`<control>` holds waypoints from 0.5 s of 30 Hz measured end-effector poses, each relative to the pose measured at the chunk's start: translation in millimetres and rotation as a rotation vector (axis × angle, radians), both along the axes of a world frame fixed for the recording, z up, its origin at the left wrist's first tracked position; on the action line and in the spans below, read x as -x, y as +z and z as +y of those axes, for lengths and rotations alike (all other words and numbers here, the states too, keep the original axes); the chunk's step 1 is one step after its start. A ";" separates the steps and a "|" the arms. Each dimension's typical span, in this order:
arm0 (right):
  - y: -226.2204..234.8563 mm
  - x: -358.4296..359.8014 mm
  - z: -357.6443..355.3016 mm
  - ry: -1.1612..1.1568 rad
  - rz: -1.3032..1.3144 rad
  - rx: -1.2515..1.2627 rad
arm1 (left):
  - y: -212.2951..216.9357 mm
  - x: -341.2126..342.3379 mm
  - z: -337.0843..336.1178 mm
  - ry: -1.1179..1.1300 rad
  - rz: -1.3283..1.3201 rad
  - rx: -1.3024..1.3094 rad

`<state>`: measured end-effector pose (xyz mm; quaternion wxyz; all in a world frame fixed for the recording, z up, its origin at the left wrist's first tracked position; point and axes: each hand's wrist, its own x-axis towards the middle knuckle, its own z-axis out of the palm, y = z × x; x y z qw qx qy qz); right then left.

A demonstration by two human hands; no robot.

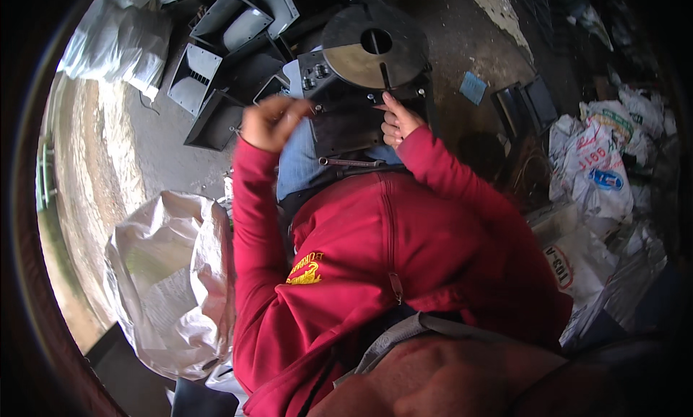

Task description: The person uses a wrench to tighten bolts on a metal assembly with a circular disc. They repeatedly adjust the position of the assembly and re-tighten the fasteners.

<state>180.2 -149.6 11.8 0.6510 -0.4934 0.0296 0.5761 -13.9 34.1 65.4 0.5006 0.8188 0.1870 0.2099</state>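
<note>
A black metal assembly rests across my lap, topped by a round disc (343, 56) with a centre hole and a slot. Bolts show along its near edge, one bolt (421, 92) at the right. My left hand (273, 122) is at the assembly's left front corner, beside another bolt (318, 109); motion blurs its fingers. At the near edge, my right hand (401, 121) is closed, fingers curled and thumb pointing toward a middle bolt; what it grips, if anything, I cannot make out. A wrench (351, 162) lies nearer me, below the assembly.
Black metal housings (203, 62) are piled at the far left. An open white sack (170, 272) stands at my left. White printed bags (599, 157) lie at the right, near a black metal piece (525, 103). A blue scrap (473, 88) is on the floor.
</note>
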 end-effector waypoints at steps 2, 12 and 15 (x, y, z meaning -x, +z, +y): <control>-6.9 7.0 4.7 -0.010 -0.049 -0.004 | 27.8 -15.3 50.6 0.184 -0.115 0.128; -4.6 2.4 0.6 -0.067 -0.221 -0.033 | -23.5 -181.6 70.7 -0.556 0.728 -0.167; -18.0 -41.0 1.3 -0.093 -0.173 -0.045 | -23.3 -170.9 68.9 -0.473 0.649 0.043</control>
